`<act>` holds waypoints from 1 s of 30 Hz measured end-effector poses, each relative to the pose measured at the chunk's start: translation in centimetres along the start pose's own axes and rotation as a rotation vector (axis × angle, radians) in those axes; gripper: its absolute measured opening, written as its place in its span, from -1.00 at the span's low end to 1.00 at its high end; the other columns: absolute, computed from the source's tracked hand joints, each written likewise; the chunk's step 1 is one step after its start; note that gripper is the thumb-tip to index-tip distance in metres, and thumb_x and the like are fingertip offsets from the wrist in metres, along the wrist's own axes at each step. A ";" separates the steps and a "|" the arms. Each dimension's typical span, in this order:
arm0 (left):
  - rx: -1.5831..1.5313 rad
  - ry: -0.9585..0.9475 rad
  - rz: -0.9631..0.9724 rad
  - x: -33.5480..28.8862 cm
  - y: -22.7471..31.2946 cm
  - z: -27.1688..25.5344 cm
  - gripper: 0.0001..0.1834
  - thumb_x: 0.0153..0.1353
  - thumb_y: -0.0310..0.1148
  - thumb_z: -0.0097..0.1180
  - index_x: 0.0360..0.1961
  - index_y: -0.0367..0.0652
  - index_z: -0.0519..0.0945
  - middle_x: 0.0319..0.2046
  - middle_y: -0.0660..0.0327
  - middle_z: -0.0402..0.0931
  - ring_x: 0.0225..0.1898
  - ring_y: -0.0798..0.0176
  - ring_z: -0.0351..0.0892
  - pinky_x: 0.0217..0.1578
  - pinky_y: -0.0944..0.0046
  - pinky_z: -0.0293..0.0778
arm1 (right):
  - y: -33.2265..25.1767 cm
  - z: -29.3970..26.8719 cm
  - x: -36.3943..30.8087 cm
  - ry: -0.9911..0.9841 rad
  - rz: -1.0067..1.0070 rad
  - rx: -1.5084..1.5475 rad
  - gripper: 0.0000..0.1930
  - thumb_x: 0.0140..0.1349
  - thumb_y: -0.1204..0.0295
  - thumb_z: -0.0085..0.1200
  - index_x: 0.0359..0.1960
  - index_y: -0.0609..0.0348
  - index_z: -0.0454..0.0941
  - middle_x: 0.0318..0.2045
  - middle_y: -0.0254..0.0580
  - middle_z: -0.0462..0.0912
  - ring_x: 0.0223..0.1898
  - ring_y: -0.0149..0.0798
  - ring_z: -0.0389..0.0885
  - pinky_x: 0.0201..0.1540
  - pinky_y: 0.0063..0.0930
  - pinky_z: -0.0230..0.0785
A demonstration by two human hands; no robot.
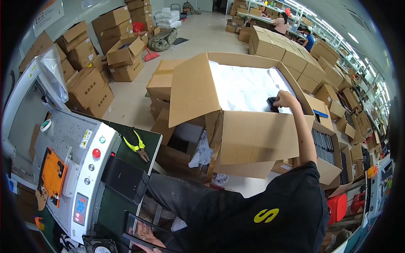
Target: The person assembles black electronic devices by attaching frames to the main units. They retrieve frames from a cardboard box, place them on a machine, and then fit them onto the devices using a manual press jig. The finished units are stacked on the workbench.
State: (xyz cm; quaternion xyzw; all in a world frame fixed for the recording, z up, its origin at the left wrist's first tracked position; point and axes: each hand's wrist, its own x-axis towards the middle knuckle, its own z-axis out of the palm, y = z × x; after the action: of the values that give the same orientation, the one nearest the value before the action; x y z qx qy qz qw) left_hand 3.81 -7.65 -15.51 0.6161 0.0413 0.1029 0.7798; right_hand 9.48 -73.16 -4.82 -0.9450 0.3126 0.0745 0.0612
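My right hand [285,100] reaches over the near edge of a big open cardboard box [257,135]. Its fingers are closed on a small black plastic piece [272,103], just above white sheeting [244,86] that covers the box's contents. Down by my lap, my left hand [147,234] grips a thin black rectangular frame [146,243] and shows through its opening. A dark flat panel [125,179] lies on the green bench [110,215] beside a white machine [86,181]. Pliers [137,145] with yellow-green handles rest near the bench's far corner.
The machine holds an orange fixture [52,177] and carries a red button [96,153]. A small black fan [100,244] sits at the near bench edge. Cartons [90,90] are stacked at the left; an open carton of dark panels [324,147] stands at the right. People work far off.
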 end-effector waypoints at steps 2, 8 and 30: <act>0.022 0.001 -0.009 -0.2 0.3 0.3 0.10 -0.01 0.04 0.20 0.37 -0.18 -0.19 0.29 -0.10 0.00 0.29 0.00 0.04 0.26 0.10 -0.04 | -0.3 0.1 0.3 -0.008 0.023 0.047 -0.64 -0.11 0.25 0.35 -0.58 0.40 0.62 -0.61 -0.12 0.66 -0.57 -0.32 0.66 -0.50 -0.49 0.50; 0.048 -0.023 -0.053 -1.0 1.0 0.6 0.08 0.04 -0.01 0.19 0.38 -0.18 -0.22 0.32 -0.07 -0.08 0.32 0.02 -0.05 0.29 0.11 -0.11 | 1.8 0.3 1.4 -0.114 -0.007 0.170 -0.64 -0.14 0.22 0.36 -0.61 0.36 0.64 -0.61 -0.11 0.67 -0.60 -0.31 0.66 -0.49 -0.47 0.50; 0.058 0.300 -0.035 -9.3 3.0 0.8 0.13 -0.07 0.10 0.26 0.35 -0.19 -0.12 0.23 -0.08 0.11 0.25 0.03 0.13 0.25 0.10 0.03 | -47.9 -4.4 -9.0 -0.397 -1.711 1.033 -0.83 0.30 0.52 -0.02 -0.15 0.36 0.52 -0.26 -0.16 0.64 -0.17 -0.34 0.63 -0.04 -0.50 0.48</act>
State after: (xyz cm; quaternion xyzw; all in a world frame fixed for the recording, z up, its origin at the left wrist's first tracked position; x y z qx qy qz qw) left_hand -5.41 -9.73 -12.99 0.6154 0.1711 0.1788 0.7483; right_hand 31.56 -30.46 4.43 -0.6803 -0.4897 0.0172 0.5450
